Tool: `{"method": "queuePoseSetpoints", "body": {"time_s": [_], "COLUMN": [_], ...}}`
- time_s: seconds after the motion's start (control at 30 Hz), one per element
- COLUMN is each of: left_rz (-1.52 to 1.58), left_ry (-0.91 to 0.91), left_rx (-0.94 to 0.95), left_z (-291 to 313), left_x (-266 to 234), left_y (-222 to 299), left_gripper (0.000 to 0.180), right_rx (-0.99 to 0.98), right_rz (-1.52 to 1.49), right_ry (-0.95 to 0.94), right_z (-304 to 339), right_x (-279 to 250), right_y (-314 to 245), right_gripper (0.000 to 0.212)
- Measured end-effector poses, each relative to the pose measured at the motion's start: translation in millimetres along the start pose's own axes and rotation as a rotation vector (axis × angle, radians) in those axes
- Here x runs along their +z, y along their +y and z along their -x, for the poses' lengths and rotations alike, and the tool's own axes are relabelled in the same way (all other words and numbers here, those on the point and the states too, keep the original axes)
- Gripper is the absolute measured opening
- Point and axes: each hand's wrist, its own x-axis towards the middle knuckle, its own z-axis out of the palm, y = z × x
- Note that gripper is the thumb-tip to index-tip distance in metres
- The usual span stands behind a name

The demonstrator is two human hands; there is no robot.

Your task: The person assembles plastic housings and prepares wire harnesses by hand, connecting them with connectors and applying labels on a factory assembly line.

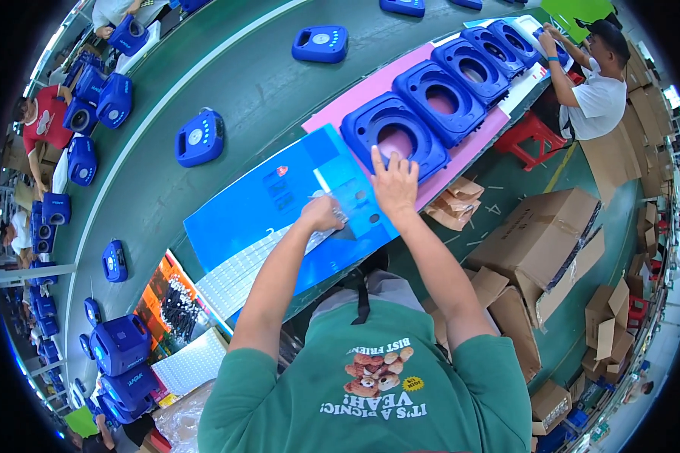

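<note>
Green printed T-shirt (pixel 370 385) fills the bottom, 2 bare forearms reaching up from it. Left hand (pixel 321 215) is closed around a small flat strip at the edge of the glossy blue card sheet (pixel 279 200), seemingly peeling it. Right hand (pixel 393 185) lies flat, fingers spread, pinning the sheet; fingertips touch the nearest blue plastic ring-shaped housing (pixel 394 136) on the pink board (pixel 370 90).

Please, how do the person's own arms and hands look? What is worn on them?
Both arms come out of short green T-shirt sleeves and are bare from there down. The left hand and the right hand are bare too: no gloves, and no watch, ring or wristband that I can see. The shirt front carries a cartoon print.
</note>
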Motion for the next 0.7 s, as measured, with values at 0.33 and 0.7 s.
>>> {"method": "queuePoseSetpoints", "body": {"time_s": [0.33, 0.7], "left_rz": [0.027, 0.082], "left_ry": [0.074, 0.41], "left_rx": [-0.076, 0.114], "left_z": [7, 35], "left_x": [3, 7], "left_y": [10, 10], "left_gripper": [0.036, 0.063], "right_rx": [0.14, 0.107], "right_rz": [0.006, 0.273], "right_ry": [0.08, 0.076], "right_z": [-25, -42], "right_x": [24, 38], "right_y": [26, 54], "right_gripper": [0.06, 0.053]}}
